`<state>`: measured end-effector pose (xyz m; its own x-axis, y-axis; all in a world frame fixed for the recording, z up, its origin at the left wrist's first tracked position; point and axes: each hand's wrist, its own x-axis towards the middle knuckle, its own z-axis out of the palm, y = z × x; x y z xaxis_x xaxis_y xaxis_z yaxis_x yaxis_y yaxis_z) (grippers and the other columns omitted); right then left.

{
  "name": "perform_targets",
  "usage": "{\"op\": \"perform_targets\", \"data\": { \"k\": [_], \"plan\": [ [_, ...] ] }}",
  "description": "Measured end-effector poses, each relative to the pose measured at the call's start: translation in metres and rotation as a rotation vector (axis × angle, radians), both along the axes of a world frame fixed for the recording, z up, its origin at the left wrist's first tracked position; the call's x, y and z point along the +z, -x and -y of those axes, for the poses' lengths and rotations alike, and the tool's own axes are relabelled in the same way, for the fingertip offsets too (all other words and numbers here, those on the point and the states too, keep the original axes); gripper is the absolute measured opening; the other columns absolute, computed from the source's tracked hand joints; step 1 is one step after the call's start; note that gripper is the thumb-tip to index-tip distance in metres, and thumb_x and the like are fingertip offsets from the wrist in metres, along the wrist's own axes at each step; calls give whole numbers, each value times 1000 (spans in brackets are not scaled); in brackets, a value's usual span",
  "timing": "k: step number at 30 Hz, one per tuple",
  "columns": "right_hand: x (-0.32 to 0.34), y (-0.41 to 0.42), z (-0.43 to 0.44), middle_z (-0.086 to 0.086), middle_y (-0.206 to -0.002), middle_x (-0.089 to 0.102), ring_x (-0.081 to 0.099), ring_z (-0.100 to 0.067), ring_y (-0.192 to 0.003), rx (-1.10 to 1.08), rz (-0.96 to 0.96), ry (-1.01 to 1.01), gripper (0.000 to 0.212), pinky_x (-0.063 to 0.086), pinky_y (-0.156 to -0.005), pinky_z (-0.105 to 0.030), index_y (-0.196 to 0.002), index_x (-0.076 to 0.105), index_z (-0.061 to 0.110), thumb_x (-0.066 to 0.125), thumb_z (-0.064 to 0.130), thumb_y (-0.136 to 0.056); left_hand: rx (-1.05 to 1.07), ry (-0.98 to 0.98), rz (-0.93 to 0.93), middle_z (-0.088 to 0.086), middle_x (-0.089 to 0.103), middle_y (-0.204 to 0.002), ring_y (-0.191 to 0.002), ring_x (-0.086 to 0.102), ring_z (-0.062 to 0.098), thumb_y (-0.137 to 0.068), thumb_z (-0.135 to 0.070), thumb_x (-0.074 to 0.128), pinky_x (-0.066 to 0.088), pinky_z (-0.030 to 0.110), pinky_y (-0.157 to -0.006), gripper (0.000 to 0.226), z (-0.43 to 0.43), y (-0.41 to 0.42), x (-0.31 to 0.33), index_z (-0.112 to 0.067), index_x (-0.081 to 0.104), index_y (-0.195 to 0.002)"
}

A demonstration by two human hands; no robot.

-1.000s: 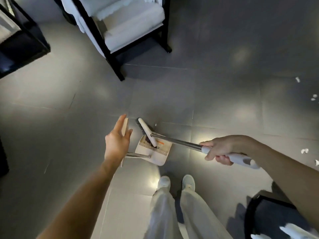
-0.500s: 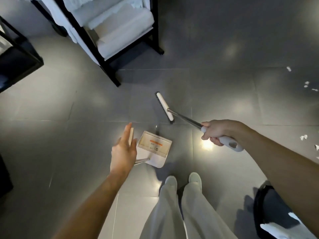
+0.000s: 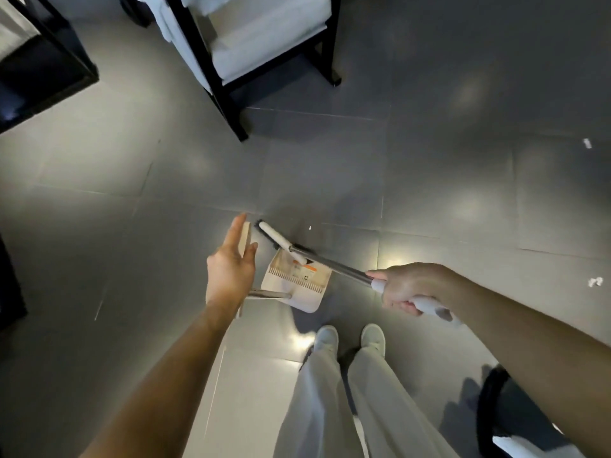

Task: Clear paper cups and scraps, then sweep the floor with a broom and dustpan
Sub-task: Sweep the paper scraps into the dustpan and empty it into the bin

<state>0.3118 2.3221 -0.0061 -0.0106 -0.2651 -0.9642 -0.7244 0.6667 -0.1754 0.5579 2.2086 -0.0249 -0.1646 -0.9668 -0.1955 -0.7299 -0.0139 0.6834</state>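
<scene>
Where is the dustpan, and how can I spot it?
Look at the grey floor ahead of the person's white shoes. The dustpan sits there, by the head of the broom in the right hand. Unlike the thin broom, it is a beige scoop with comb teeth and an orange label.

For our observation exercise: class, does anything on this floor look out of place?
Yes. White paper scraps lie scattered on the grey floor at the right, unswept, away from the dustpan and broom.
</scene>
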Motion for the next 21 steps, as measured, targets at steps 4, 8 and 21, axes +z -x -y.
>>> {"op": "perform_targets", "data": {
  "k": [4, 8, 21],
  "plan": [
    [19, 35, -5, -8, -56, 48, 42, -15, -43, -139, 6, 34, 78, 37, -45, -20, -150, 18, 43, 53, 9, -89, -14, -17, 0, 9, 64, -102, -79, 62, 23, -96, -21, 55, 49, 39, -92, 53, -4, -2, 4, -35, 38, -144],
    [19, 40, 0, -9, -55, 50, 44, -20, -46, -206, -53, 110, 79, 42, -52, -25, -150, 17, 43, 50, 7, -88, -12, -43, -11, 3, 58, -102, -79, 59, 19, -97, -22, 54, 49, 36, -91, 54, -1, 0, 6, -35, 34, -146],
    [-8, -13, -5, -2, -56, 58, 53, -12, -50, 0, -60, 0, 81, 48, -60, -24, -152, 10, 40, 49, 9, -88, 12, -16, -4, 1, 59, -97, -68, 58, 12, -97, -24, 55, 48, 27, -82, 53, 15, 10, -1, -36, 36, -145]
  ]
}}
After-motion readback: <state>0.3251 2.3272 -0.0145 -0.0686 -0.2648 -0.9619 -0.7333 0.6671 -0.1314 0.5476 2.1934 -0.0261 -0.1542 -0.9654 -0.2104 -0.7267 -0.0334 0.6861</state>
